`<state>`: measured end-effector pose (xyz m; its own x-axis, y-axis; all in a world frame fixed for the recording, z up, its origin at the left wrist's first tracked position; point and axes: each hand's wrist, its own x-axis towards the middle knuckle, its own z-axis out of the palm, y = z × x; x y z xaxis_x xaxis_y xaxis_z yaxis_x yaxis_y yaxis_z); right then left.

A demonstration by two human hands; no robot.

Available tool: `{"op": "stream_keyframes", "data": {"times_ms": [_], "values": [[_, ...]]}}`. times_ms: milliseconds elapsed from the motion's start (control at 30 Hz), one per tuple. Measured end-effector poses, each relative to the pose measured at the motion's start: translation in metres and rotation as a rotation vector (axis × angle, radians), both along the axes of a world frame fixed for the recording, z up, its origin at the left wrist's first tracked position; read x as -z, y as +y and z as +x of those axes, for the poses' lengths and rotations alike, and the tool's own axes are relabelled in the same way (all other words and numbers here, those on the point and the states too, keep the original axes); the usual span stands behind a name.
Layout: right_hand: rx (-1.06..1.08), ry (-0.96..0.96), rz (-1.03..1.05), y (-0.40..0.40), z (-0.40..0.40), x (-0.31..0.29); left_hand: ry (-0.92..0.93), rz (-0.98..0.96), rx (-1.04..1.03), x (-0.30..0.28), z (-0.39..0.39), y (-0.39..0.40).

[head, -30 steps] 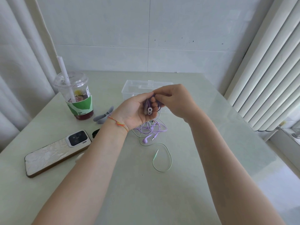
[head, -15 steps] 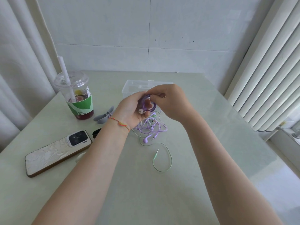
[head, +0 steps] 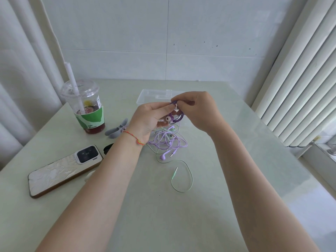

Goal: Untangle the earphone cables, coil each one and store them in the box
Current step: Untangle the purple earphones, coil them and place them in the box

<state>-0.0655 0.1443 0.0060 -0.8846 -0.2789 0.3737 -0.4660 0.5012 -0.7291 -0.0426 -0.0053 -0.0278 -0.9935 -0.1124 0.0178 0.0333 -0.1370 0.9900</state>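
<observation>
My left hand point(head: 151, 119) holds a small coil of dark purple earphone cable point(head: 177, 118) with its earbuds point(head: 168, 119) facing me. My right hand point(head: 198, 110) pinches the cable's top strand just above the coil. Below both hands, a tangle of light purple earphone cable point(head: 169, 142) and mint green earphone cable point(head: 183, 176) lies on the table, the green jack curling toward me. The clear plastic box point(head: 151, 96) sits open behind my hands, partly hidden by them.
An iced drink cup point(head: 87, 110) with a straw stands at the left. A phone point(head: 61, 171) lies face down near the left front. Grey cable clips point(head: 118, 130) and a black clip point(head: 107, 149) lie between cup and phone. Curtains hang on both sides.
My right hand has carried the dark purple strand up and over the coil, and the coil has turned in my left hand. The tangle on the table is unmoved.
</observation>
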Motion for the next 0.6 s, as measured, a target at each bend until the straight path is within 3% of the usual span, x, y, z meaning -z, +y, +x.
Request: {"op": "stream_keyframes", "data": {"times_ms": [367, 600], "values": [[-0.025, 0.023, -0.144, -0.013, 0.004, 0.0, -0.049, 0.028, -0.058, -0.017, 0.008, -0.012], [-0.071, 0.126, 0.021, -0.04, 0.024, -0.002, -0.139, -0.013, -0.145, -0.024, 0.035, -0.035]]}}
